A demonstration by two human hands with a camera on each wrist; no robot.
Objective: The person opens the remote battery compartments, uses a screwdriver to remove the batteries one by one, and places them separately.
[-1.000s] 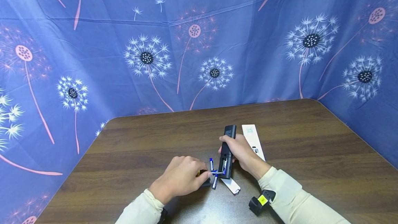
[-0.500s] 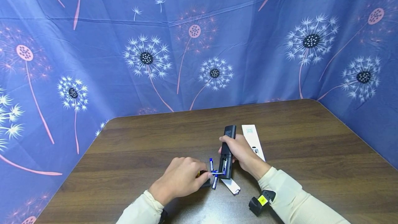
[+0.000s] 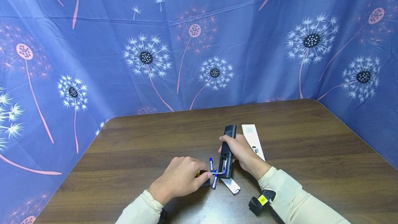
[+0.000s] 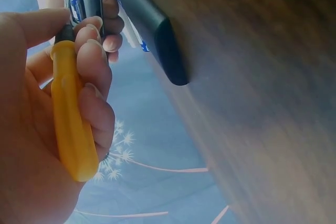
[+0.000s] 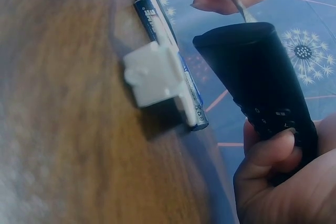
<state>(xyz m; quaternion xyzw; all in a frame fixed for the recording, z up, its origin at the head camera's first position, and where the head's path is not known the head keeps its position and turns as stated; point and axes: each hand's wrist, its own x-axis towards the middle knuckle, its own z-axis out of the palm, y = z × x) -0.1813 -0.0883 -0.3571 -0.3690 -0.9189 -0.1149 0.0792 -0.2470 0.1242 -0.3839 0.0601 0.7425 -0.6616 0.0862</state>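
Note:
My right hand (image 3: 240, 149) grips a black remote control (image 3: 230, 132), its back up and battery compartment uncovered. A blue-and-white battery (image 4: 77, 6) lies inside the compartment. In my left hand (image 3: 180, 177) I hold a screwdriver with a yellow handle (image 4: 73, 114), fingers wrapped along it. Its metal shaft (image 5: 241, 10) reaches toward the remote's near end, overlapping the compartment in the head view; the tip is hard to make out. Loose batteries (image 3: 211, 164) lie on the table between my hands. Beside them is a white cover piece (image 3: 231, 186) with a clip.
A long white piece with a printed code (image 3: 248, 132) lies right of the remote, partly behind my right hand. A dark, round-ended piece (image 4: 157, 30) rests on the wooden table (image 3: 149, 137) by my left fingers. A patterned blue cloth (image 3: 248, 61) hangs behind.

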